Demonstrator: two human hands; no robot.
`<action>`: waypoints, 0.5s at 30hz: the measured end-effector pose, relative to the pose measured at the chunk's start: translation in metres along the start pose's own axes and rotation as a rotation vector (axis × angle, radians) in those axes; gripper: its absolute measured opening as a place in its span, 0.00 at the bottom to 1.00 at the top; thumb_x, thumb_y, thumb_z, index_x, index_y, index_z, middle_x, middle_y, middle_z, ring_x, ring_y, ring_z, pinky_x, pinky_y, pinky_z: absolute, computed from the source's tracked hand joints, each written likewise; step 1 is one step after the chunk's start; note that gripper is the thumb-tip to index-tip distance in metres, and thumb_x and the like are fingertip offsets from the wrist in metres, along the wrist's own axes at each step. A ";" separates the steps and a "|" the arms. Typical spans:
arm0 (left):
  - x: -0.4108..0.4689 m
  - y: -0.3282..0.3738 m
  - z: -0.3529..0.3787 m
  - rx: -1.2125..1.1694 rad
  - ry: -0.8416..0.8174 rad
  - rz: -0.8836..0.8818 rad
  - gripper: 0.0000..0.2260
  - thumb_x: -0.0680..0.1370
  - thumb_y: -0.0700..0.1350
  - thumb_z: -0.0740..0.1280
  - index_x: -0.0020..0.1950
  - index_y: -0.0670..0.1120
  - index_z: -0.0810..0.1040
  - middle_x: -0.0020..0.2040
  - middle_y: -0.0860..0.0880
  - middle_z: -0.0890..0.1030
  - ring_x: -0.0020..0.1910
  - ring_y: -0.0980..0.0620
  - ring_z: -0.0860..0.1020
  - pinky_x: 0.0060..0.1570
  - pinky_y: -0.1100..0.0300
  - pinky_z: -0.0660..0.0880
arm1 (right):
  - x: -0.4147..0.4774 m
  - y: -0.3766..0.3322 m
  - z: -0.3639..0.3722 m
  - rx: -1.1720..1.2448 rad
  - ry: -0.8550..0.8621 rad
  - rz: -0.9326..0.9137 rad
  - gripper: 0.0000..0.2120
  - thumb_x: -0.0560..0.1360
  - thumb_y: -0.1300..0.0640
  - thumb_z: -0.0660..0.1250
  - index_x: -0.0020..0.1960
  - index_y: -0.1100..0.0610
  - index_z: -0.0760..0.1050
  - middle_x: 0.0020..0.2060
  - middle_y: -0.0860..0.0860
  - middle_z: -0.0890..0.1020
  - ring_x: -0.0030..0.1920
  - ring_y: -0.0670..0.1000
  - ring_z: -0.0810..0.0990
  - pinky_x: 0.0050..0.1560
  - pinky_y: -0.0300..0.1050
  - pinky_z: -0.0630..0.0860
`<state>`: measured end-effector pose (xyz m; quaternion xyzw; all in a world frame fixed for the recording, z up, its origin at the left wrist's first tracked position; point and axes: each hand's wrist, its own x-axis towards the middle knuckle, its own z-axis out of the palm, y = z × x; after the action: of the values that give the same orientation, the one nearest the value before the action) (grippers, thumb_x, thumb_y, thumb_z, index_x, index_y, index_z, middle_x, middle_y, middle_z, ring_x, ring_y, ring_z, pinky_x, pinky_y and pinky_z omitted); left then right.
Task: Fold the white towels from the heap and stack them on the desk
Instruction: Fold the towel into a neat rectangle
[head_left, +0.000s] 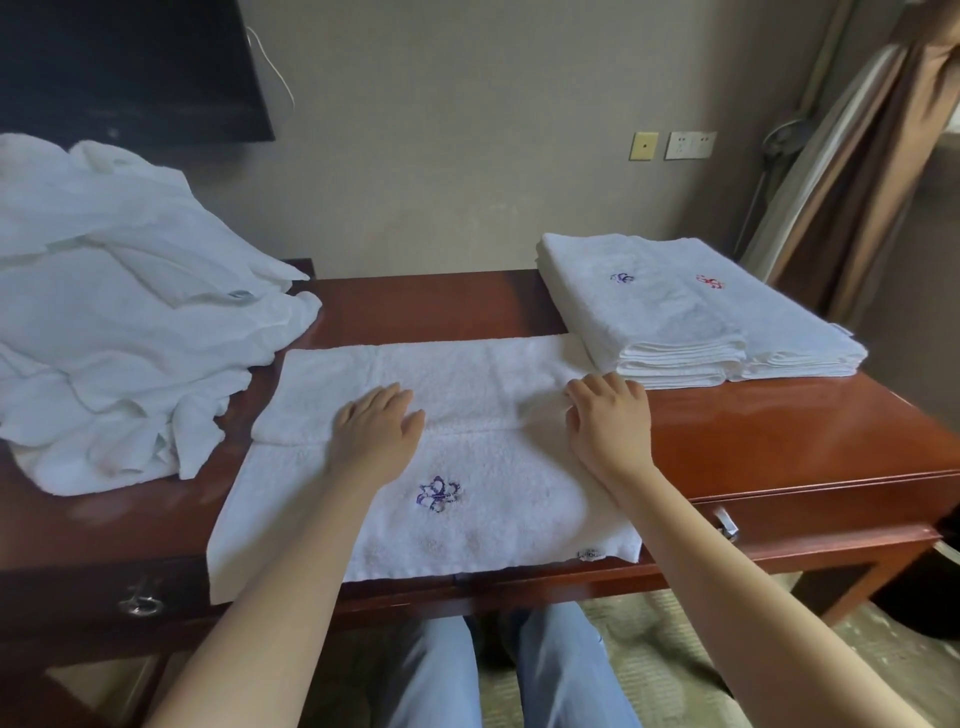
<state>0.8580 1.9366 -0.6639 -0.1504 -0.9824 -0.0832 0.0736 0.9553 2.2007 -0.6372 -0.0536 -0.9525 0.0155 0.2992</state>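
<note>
A white towel (483, 525) with a purple flower emblem lies spread on the red-brown desk (779, 431), its far part folded toward me into a band across the middle. My left hand (376, 423) lies flat on that folded band, fingers straight. My right hand (610, 421) rests on the band's right end, its fingertips bent down into the cloth. A heap of crumpled white towels (130, 312) fills the desk's left side. Two stacks of folded towels (675, 317) stand at the back right, one with a purple emblem, one with a red one.
The towel's near edge hangs slightly over the desk front, above drawers with metal handles (724, 522). A dark screen (130, 67) hangs on the wall at top left. Curtains (852, 171) hang at the right. My legs in blue jeans (550, 670) are under the desk.
</note>
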 end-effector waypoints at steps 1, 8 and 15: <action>0.000 0.000 0.000 -0.004 0.003 0.002 0.24 0.82 0.57 0.46 0.77 0.53 0.58 0.78 0.55 0.56 0.77 0.55 0.53 0.74 0.52 0.49 | 0.000 0.001 0.001 -0.004 -0.030 -0.006 0.05 0.66 0.65 0.67 0.41 0.60 0.79 0.35 0.53 0.79 0.38 0.59 0.76 0.39 0.47 0.68; 0.000 0.004 -0.006 -0.018 -0.011 -0.013 0.22 0.82 0.55 0.48 0.76 0.52 0.60 0.77 0.53 0.59 0.75 0.53 0.57 0.73 0.51 0.53 | 0.000 -0.003 -0.004 0.116 -0.079 -0.025 0.10 0.70 0.56 0.64 0.46 0.58 0.81 0.39 0.52 0.80 0.41 0.56 0.75 0.40 0.46 0.69; 0.039 0.029 -0.030 -0.202 0.167 0.001 0.15 0.80 0.43 0.57 0.65 0.46 0.74 0.69 0.49 0.69 0.70 0.50 0.63 0.66 0.54 0.62 | 0.052 -0.054 0.012 0.413 -0.207 -0.089 0.18 0.80 0.57 0.59 0.68 0.59 0.71 0.63 0.55 0.75 0.62 0.57 0.73 0.55 0.50 0.72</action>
<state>0.8340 1.9696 -0.6237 -0.1500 -0.9594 -0.1940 0.1396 0.9008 2.1526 -0.6139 0.0525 -0.9562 0.2023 0.2049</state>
